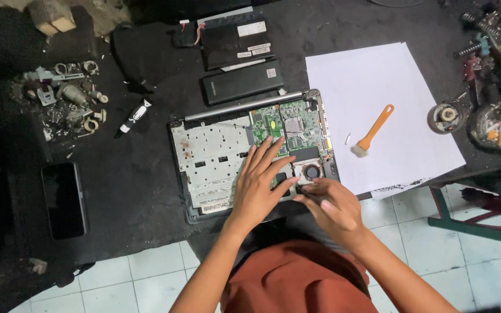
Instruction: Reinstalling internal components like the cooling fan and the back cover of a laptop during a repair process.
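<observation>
An opened laptop base (210, 153) lies on the dark mat, its green circuit board (288, 124) and small round fan (311, 171) exposed. My left hand (259, 185) rests flat on the laptop's middle, fingers spread toward the board. My right hand (331, 206) hovers at the laptop's near right corner, just below the fan; its fingertips are pinched at a small dark part there, which I cannot make out clearly.
A white paper sheet (389, 87) with an orange-handled brush (373, 130) lies to the right. Behind the laptop lie a black battery (242, 81) and a black cover (236, 40). A phone (63, 200) and metal parts (65, 95) sit at left; jars (497, 124) at right.
</observation>
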